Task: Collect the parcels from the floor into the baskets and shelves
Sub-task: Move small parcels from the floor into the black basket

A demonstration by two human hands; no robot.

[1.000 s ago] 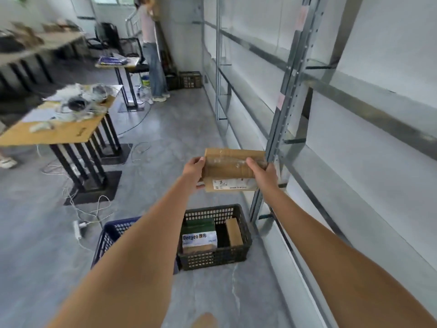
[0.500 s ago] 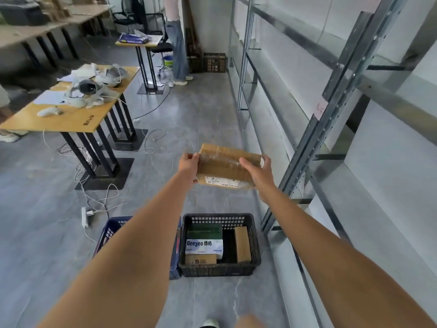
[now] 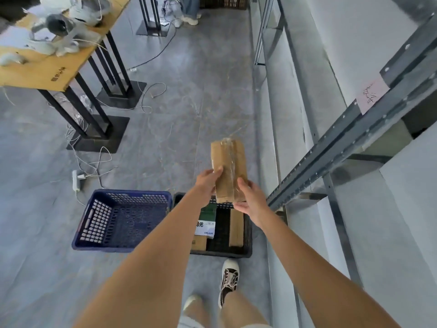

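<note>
Head view: my left hand (image 3: pixel 208 183) and right hand (image 3: pixel 248 197) both gripped brown parcel (image 3: pixel 228 169), fingers curled on its sides. Parcel was up in air, over black basket (image 3: pixel 247 235). Blue basket (image 3: pixel 94 223) sat just beside it on floor (image 3: pixel 177 102).

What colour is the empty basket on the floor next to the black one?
Dark blue basket, seen in the head view, left of the black basket.
</note>
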